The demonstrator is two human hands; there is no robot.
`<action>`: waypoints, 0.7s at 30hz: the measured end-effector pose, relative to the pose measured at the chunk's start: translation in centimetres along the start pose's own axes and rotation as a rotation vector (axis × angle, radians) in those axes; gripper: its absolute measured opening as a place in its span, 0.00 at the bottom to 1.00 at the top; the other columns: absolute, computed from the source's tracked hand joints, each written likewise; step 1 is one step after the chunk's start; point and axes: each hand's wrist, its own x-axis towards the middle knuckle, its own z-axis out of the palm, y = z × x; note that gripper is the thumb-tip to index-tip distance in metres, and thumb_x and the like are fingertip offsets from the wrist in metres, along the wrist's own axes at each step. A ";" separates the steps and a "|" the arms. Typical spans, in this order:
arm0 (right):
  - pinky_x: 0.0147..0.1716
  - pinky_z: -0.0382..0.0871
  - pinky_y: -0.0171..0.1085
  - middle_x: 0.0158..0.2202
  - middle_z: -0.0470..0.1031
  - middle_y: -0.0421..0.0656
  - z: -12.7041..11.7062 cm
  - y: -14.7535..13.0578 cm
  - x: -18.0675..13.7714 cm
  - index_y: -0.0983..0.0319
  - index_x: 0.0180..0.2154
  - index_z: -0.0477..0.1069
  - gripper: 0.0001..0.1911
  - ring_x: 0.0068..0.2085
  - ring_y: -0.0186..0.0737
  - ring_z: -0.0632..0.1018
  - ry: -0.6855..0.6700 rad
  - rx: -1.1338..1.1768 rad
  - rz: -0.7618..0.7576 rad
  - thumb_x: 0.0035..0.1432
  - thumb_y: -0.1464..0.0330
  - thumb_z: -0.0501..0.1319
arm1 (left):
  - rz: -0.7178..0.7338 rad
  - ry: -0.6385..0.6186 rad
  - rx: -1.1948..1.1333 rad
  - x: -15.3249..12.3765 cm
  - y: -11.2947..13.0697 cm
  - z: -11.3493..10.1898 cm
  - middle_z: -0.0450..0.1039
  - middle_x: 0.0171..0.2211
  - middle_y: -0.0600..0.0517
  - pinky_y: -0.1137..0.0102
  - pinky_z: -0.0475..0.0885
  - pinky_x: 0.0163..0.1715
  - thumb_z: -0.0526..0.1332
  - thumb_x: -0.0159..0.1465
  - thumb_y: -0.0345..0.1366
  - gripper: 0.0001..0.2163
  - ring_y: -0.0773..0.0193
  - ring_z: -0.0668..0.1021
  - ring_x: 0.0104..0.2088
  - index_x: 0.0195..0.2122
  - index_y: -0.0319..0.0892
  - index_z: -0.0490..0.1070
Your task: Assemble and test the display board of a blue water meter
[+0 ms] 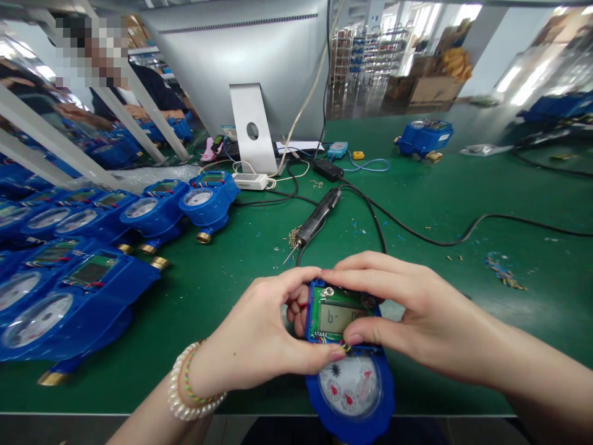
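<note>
A blue water meter (pixel 349 395) lies at the table's front edge, its round dial with red pointers facing up. Above the dial, an uncovered green circuit board carries a small lit display (pixel 340 316) showing characters. My left hand (pixel 266 327) wraps the meter's left side, thumb beside the coloured wires below the display. From the right, my right hand (pixel 412 315) grips the top edge and presses its thumb near the display's lower right corner. Beyond my hands lies a black electric screwdriver (pixel 319 216), its thin bit pointing down-left among small brass screws (pixel 295 236).
Several blue meters (pixel 83 303) stand in rows at left. A silver monitor (pixel 250 55) stands behind, with cables around its foot. Another blue meter (pixel 424 137) sits far right, and loose screws (pixel 504 273) lie nearer. A person's hands (pixel 136 111) show at far left.
</note>
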 end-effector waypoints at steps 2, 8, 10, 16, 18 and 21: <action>0.47 0.62 0.28 0.47 0.63 0.42 0.0 0.0 0.0 0.70 0.53 0.68 0.41 0.47 0.43 0.67 0.000 -0.016 -0.007 0.39 0.99 0.73 | -0.008 -0.003 -0.001 0.0 0.3 -0.1 0.72 0.34 0.53 0.71 0.72 0.35 0.68 0.51 0.47 0.33 0.64 0.74 0.33 0.55 0.42 0.60; 0.48 0.61 0.28 0.48 0.61 0.42 0.4 -0.2 -0.1 0.70 0.55 0.67 0.43 0.48 0.42 0.66 0.017 -0.067 0.011 0.39 0.99 0.73 | -0.048 0.009 0.017 -0.1 0.4 0.1 0.72 0.37 0.52 0.68 0.72 0.40 0.68 0.52 0.48 0.34 0.61 0.75 0.38 0.57 0.42 0.59; 0.49 0.60 0.28 0.48 0.61 0.42 0.5 -0.4 -0.1 0.70 0.55 0.67 0.43 0.48 0.41 0.65 0.025 -0.062 0.017 0.39 0.99 0.72 | -0.014 0.036 0.032 -0.1 0.1 0.3 0.71 0.35 0.54 0.71 0.72 0.37 0.68 0.52 0.49 0.35 0.63 0.75 0.35 0.58 0.44 0.58; 0.49 0.59 0.29 0.49 0.60 0.39 0.5 -1.0 -0.3 0.64 0.54 0.69 0.45 0.48 0.40 0.65 0.065 -0.046 0.083 0.38 1.00 0.71 | 0.025 0.077 0.122 -0.2 -0.2 0.9 0.71 0.35 0.57 0.73 0.70 0.34 0.67 0.53 0.50 0.33 0.66 0.74 0.34 0.57 0.49 0.57; 0.51 0.57 0.29 0.51 0.58 0.39 0.6 -1.3 -0.6 0.63 0.54 0.69 0.44 0.50 0.41 0.63 0.074 -0.037 0.104 0.40 0.99 0.70 | 0.060 0.115 0.157 -0.3 -0.1 1.2 0.71 0.37 0.59 0.75 0.70 0.34 0.67 0.54 0.48 0.31 0.68 0.74 0.34 0.56 0.51 0.58; 0.54 0.54 0.29 0.54 0.56 0.40 0.7 -1.5 -0.8 0.65 0.55 0.69 0.41 0.53 0.42 0.60 0.086 -0.042 0.119 0.43 0.98 0.68 | 0.112 0.167 0.181 -0.4 0.0 1.7 0.71 0.41 0.59 0.76 0.70 0.36 0.66 0.55 0.46 0.28 0.69 0.75 0.37 0.55 0.52 0.58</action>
